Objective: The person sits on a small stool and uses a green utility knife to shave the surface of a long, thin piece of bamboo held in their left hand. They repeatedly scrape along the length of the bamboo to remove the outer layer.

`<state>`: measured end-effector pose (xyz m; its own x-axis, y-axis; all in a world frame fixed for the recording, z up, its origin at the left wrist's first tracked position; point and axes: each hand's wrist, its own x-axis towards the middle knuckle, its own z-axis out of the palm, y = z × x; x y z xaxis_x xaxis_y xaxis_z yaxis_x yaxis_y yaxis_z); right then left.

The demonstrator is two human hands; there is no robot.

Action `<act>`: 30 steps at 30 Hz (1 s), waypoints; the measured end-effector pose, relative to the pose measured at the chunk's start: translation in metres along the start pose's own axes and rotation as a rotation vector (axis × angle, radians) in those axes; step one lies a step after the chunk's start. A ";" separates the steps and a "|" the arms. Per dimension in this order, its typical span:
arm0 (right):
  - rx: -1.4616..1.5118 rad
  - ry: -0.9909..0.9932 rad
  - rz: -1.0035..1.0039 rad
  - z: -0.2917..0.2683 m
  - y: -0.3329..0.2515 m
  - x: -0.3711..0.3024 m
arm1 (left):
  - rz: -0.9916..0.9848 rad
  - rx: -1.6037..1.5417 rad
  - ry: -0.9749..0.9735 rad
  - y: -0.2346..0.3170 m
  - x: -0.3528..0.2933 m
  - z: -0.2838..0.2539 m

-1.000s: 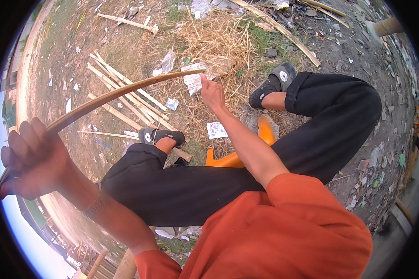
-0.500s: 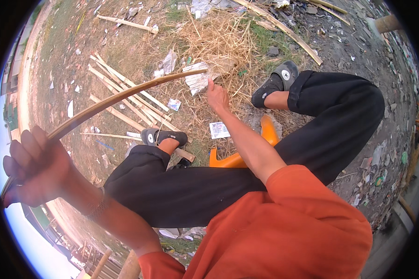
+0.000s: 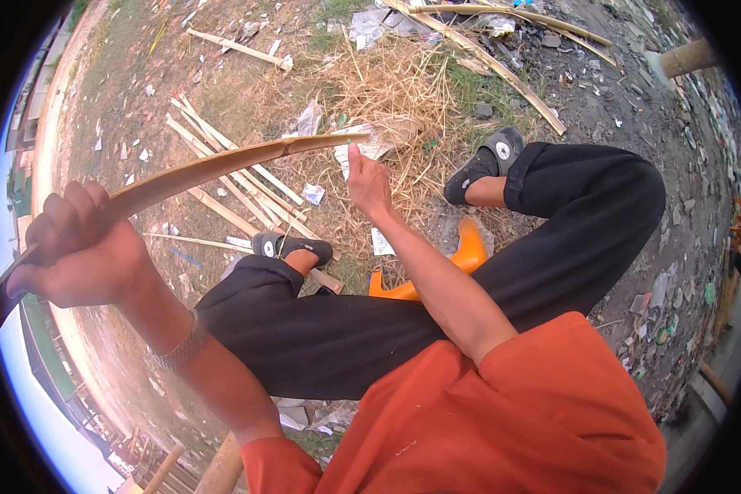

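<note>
The strip (image 3: 210, 167) is being held over the ground (image 3: 152, 123), from its left edge toward its middle. One end is being clamped by the left hand (image 3: 90, 247); by the other, the right hand (image 3: 369, 179) is being held thumb up, whether touching cannot be told. Control is probably being best served when both ends are being steadied, fingers off the narrow edges
</note>
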<state>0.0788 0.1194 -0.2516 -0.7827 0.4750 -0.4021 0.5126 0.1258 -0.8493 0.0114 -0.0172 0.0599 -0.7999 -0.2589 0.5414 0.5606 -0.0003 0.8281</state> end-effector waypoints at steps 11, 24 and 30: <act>-0.092 -0.081 -0.072 -0.005 -0.027 -0.010 | -0.058 -0.180 -0.201 0.007 -0.009 -0.023; -0.192 -0.050 0.049 0.007 0.005 0.002 | -0.038 -0.150 -0.056 0.011 -0.010 -0.013; -0.239 -0.072 0.109 0.004 0.016 0.007 | -0.024 -0.061 -0.069 0.016 -0.015 -0.009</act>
<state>0.0802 0.1214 -0.2698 -0.7373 0.4349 -0.5170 0.6570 0.2831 -0.6987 0.0348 -0.0224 0.0634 -0.8251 -0.1913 0.5317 0.5511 -0.0647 0.8319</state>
